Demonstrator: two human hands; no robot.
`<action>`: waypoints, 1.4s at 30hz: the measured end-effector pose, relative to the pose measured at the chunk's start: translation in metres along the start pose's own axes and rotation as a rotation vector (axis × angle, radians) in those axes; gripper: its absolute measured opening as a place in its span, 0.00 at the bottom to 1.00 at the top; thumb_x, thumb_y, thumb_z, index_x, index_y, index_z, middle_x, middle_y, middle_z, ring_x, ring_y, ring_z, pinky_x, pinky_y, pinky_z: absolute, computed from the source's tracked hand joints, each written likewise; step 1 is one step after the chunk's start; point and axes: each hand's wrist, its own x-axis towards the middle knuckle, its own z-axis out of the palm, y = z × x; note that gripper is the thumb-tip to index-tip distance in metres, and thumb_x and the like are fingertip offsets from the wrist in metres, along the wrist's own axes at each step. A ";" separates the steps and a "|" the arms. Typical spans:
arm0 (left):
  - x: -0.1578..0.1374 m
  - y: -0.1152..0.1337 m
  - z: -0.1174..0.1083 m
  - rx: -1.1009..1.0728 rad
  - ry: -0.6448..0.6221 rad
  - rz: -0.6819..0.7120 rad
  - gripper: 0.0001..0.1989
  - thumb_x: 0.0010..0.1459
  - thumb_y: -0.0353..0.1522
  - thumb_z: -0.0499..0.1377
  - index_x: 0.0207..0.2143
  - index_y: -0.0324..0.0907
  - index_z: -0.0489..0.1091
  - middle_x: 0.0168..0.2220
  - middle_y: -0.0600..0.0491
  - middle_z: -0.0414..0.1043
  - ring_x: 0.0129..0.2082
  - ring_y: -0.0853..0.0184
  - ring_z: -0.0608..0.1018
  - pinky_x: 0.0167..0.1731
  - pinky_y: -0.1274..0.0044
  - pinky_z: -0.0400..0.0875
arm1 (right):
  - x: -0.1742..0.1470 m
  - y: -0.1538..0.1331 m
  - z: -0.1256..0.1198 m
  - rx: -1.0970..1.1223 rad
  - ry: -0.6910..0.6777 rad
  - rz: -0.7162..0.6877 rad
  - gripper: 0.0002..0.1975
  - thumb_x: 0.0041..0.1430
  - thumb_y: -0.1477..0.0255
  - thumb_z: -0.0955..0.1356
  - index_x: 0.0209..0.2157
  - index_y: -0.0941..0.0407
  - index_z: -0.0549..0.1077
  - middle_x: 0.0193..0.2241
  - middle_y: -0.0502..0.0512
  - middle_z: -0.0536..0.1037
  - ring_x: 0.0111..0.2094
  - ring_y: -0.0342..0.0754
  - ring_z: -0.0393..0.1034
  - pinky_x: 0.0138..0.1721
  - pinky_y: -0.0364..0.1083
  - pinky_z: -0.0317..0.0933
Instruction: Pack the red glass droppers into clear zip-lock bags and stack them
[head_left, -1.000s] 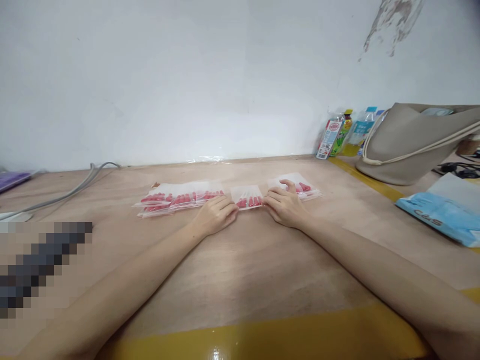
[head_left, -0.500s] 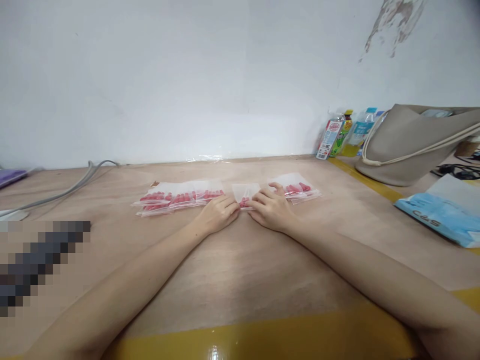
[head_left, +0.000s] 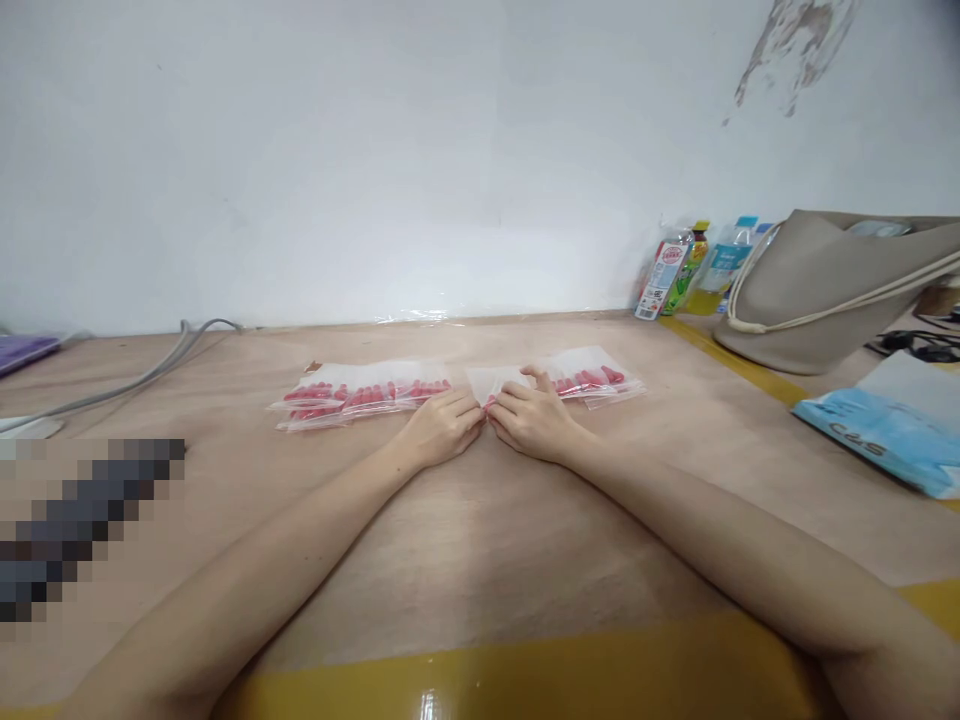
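Note:
A small clear plastic bag (head_left: 491, 381) with red pieces in it lies flat on the table between my hands. My left hand (head_left: 444, 425) is closed on the bag's near left edge, its fingertips pressed together. My right hand (head_left: 534, 418) pinches the same near edge from the right, its index finger raised and bent. The fingers hide most of the red contents. Left of my hands lies an overlapping row of similar bags (head_left: 367, 392) filled with red pieces. More filled bags (head_left: 592, 375) lie just beyond my right hand.
Bottles (head_left: 726, 262) and a drink carton (head_left: 664, 275) stand against the wall at the back right, beside a grey bag (head_left: 817, 290). A blue tissue pack (head_left: 870, 430) lies on the right. A grey cable (head_left: 150, 372) crosses the left of the wooden table (head_left: 450, 540).
My right hand has slid left along the bag's near edge, close up to my left hand. More of the filled bags on the right now shows.

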 end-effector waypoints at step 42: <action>-0.036 -0.019 -0.007 0.189 -0.083 -0.548 0.15 0.56 0.41 0.53 0.41 0.43 0.70 0.41 0.45 0.72 0.47 0.50 0.70 0.51 0.43 0.30 | -0.072 0.082 -0.008 0.063 -0.006 0.304 0.06 0.59 0.76 0.59 0.31 0.57 0.67 0.36 0.57 0.76 0.35 0.47 0.67 0.38 0.46 0.55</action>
